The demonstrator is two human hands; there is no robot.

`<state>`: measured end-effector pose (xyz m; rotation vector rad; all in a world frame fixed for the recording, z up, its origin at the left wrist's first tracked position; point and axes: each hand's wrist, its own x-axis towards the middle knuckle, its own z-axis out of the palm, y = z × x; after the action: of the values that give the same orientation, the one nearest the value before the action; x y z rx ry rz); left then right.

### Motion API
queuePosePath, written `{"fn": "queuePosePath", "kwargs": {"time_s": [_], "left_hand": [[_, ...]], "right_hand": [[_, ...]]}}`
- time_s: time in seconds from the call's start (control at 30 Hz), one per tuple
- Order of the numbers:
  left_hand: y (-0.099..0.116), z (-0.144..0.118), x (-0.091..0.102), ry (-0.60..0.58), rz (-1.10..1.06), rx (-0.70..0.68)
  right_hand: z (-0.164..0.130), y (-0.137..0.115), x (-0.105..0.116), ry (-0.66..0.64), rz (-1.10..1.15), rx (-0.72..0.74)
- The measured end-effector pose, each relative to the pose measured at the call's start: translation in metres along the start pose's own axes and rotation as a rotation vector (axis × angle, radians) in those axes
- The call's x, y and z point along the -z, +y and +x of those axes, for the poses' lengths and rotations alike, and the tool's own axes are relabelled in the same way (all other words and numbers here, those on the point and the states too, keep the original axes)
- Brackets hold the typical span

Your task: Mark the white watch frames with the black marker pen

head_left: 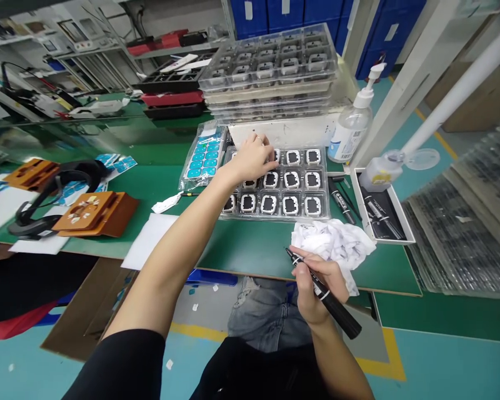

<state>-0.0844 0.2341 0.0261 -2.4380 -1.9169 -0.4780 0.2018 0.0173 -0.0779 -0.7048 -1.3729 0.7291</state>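
Observation:
My left hand reaches over the back rows of a clear plastic tray, its fingers bent down and drawn together. What its fingertips hold, if anything, is hidden by the hand. Rows of small square silver-and-black frames, such as one frame, sit in the tray's pockets. In front of the tray my right hand grips a black marker, its tip uncapped and pointing up and left. A crumpled white cloth lies just behind that hand.
A pump bottle and a white box with a marker stand at right. Stacked trays rise behind. Bagged blue pieces lie left of the tray. Orange-brown fixtures and a black headset-like band are further left.

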Motion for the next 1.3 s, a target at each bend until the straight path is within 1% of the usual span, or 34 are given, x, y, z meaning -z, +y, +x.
{"fn": "queuePosePath", "kwargs": {"time_s": [0.1, 0.17, 0.23, 0.3, 0.33, 0.37, 0.43, 0.5, 0.6, 0.67, 0.77, 0.9, 1.03, 1.1, 1.3], "left_hand": [[0.0, -0.003, 0.007, 0.038, -0.042, -0.017], [0.004, -0.016, 0.014, 0.082, -0.119, -0.019], [0.015, -0.04, 0.021, 0.153, -0.262, -0.009], [0.032, -0.074, 0.024, 0.209, -0.454, 0.01], [0.042, -0.093, 0.023, 0.208, -0.557, 0.019], [0.053, -0.113, 0.02, 0.2, -0.657, 0.032], [0.076, -0.15, 0.009, 0.194, -0.85, 0.077], [0.099, -0.182, -0.009, 0.237, -1.001, 0.169], [0.129, -0.213, -0.034, 0.268, -1.067, 0.305], [0.142, -0.223, -0.043, 0.252, -1.054, 0.347], [0.151, -0.227, -0.046, 0.242, -1.025, 0.356], [0.151, -0.227, -0.042, 0.265, -0.974, 0.306], [0.153, -0.229, -0.043, 0.279, -0.881, 0.262], [0.154, -0.23, -0.044, 0.29, -0.836, 0.262], [0.155, -0.233, -0.045, 0.318, -0.773, 0.234]], "right_hand": [[-0.002, 0.001, 0.002, -0.009, 0.005, -0.003], [-0.003, 0.001, 0.002, -0.009, 0.013, -0.006], [-0.002, 0.001, 0.002, -0.01, 0.019, -0.012], [-0.001, 0.0, 0.002, -0.017, 0.034, -0.006], [-0.001, 0.0, 0.002, -0.017, 0.044, 0.002], [-0.001, 0.0, 0.002, -0.013, 0.054, 0.012], [0.0, 0.001, 0.001, 0.009, 0.067, 0.028], [0.0, 0.002, 0.0, 0.032, 0.065, 0.039], [0.003, 0.001, 0.0, 0.039, 0.047, 0.041], [0.004, -0.001, -0.001, 0.031, 0.026, 0.024], [0.007, -0.005, -0.003, -0.013, -0.024, -0.023], [0.01, -0.011, -0.006, -0.043, -0.115, -0.057], [0.012, -0.013, -0.008, -0.041, -0.179, -0.008], [0.013, -0.014, -0.008, -0.054, -0.192, 0.005], [0.013, -0.013, -0.007, -0.074, -0.197, -0.023]]}}
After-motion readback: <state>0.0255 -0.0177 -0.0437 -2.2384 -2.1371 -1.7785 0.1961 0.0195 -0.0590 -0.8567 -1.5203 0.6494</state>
